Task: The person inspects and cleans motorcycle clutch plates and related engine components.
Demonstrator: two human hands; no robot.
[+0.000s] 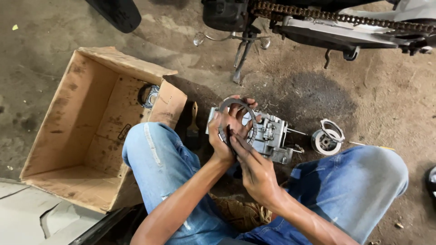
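Observation:
My left hand (225, 136) holds a thin grey ring-shaped gasket (236, 103) upright, fingers wrapped through its middle. My right hand (252, 165) reaches up from below, its fingertips pressed on the gasket's lower edge next to the left palm. Just behind both hands a silver metal engine part (272, 136) lies on the dirt floor. My knees in blue jeans sit on either side.
An open cardboard box (91, 131) lies at the left, with a round part (149, 94) at its far corner. A paintbrush (194, 124) lies beside the box. A round metal part (328, 138) rests right of the engine part. A motorcycle with chain (336, 18) and side stand (243, 56) spans the top.

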